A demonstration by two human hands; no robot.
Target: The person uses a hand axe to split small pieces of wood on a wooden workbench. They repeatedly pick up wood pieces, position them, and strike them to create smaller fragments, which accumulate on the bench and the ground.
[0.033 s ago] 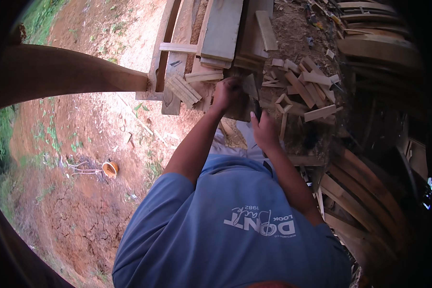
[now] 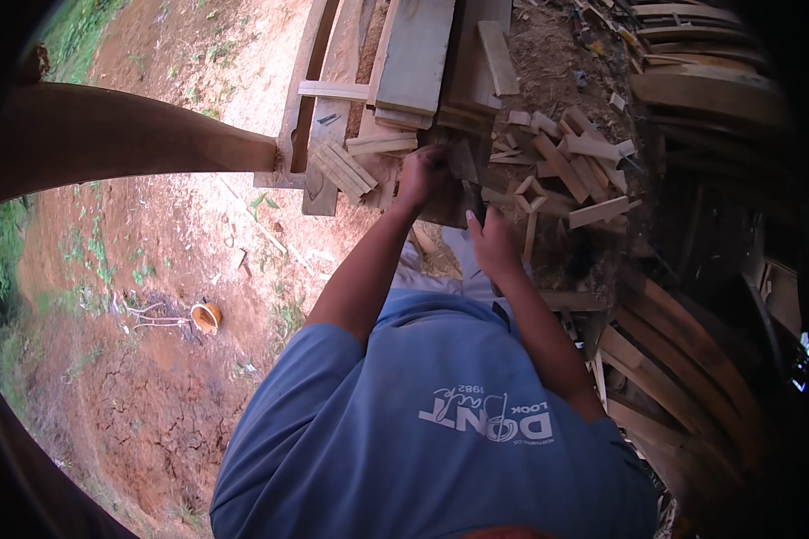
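Several boards [image 2: 413,63] lie stacked ahead, with offcuts [image 2: 584,162] heaped to their right. The left hand [image 2: 418,182] is curled near the boards' close end, its hold impossible to tell, while the right hand [image 2: 497,242] grips a tool [image 2: 463,163]. Just beyond that hand, the tool's blade has shifted slightly left, suggesting careful small strokes.

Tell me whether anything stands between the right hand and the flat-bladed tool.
Nothing visible does: the right hand is closed around the dark handle of the flat-bladed tool. The loose wood pieces lie off to the right, not in between.
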